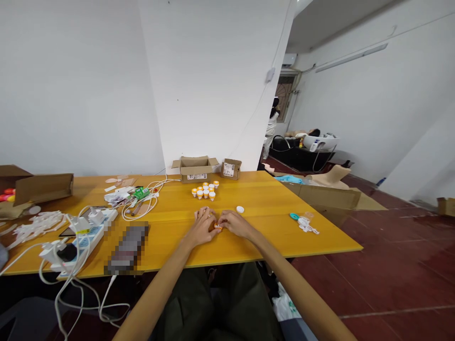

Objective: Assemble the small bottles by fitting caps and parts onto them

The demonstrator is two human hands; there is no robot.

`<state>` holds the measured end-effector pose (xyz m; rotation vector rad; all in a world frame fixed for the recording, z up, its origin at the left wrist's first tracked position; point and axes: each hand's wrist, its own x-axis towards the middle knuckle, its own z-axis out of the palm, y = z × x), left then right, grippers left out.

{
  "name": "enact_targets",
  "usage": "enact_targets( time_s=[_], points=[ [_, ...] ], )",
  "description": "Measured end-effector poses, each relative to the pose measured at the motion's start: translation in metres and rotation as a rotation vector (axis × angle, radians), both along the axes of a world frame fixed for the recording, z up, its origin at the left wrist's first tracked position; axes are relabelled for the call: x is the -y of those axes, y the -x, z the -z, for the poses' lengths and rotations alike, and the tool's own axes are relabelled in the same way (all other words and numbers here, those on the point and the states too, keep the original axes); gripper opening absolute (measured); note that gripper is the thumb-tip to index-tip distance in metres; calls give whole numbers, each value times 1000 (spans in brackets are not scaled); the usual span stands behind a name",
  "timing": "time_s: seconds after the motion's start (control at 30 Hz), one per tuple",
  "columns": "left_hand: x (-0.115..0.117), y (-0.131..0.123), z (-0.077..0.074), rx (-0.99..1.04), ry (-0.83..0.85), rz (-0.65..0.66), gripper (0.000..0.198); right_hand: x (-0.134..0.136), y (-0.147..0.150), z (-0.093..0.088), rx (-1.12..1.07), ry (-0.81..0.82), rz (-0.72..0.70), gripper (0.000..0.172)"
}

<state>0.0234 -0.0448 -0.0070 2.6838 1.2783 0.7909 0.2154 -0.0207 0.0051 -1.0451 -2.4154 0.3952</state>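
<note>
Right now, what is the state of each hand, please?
Left hand: fingers closed on a small orange piece on the table.
Right hand: fingers closed on the same small orange piece.

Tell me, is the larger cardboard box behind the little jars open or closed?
Open: the cardboard box has its flaps folded outward.

Both bare forearms reach forward from the lower edge of the view and converge, wrists straight. The left hand [202, 228] lies palm down, knuckles up, its fingers [205, 214] bent and loosely spread. The right hand [232, 222] sits just beside it, also palm down, its fingers curled inward. The fingertips of both hands meet in the small gap between them.
</note>
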Motion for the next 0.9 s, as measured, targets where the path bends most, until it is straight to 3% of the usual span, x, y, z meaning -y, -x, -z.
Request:
enact_targets(
  time_s=[0.33,0.57,0.7,0.9],
  points=[
    [2,-1,-3,-2,12,-12,13,1,-4,0,-76,-24,5,22],
    [3,-1,-2,11,-1,-24,14,-3,-56,-7,-204,-120,215,16],
    [2,0,-1,9,1,-26,14,2,-76,2,-112,-115,281,14],
    [0,1,1,11,6,-22,16,12,-58,19,72,-217,236,19]
  ],
)
